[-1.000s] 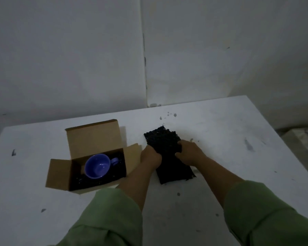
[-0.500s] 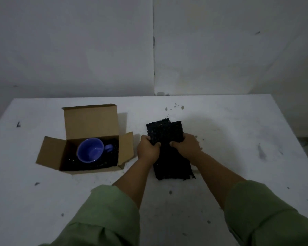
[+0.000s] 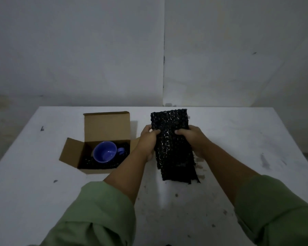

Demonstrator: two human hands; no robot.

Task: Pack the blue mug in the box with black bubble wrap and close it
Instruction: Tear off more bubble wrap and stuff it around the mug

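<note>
I see the blue mug (image 3: 105, 154) lying tilted in the open box (image 3: 107, 127), on dark padding, flaps up. Just right of it my left hand (image 3: 148, 139) and right hand (image 3: 191, 137) both grip a folded strip of black bubble wrap (image 3: 172, 144), its lower end near the scuffed white table (image 3: 43, 174). Bare grey walls (image 3: 78, 50) stand behind.

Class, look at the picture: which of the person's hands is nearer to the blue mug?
Left. The left hand grips the black bubble wrap just right of the blue mug; the right hand grips the wrap's far side, farther away.
</note>
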